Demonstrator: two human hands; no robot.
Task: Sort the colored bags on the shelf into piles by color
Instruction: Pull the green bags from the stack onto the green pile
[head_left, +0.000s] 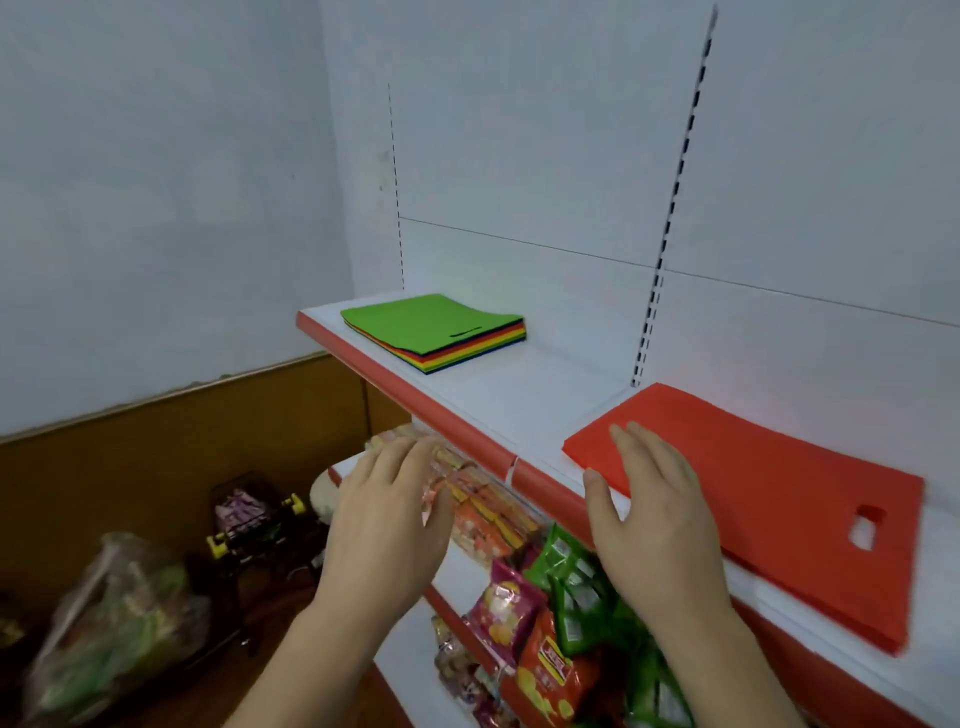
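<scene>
The white shelf (519, 395) with its red lip carries a lone red bag (753, 493) lying flat on the right and, well apart on the left, a mixed stack (434, 332) topped with a green bag. Both hands are spread and hold nothing: the right hand (654, 509) rests its fingertips on the red bag's near corner, and the left hand (389, 514) hovers below the shelf edge. The red pile looks just begun, so next comes a reach to the stack for the green one.

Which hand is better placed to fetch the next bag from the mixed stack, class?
Probably the left hand: open and free, on the side nearer the mixed stack. The right hand rests flat on the red bag, further from the stack.
</scene>
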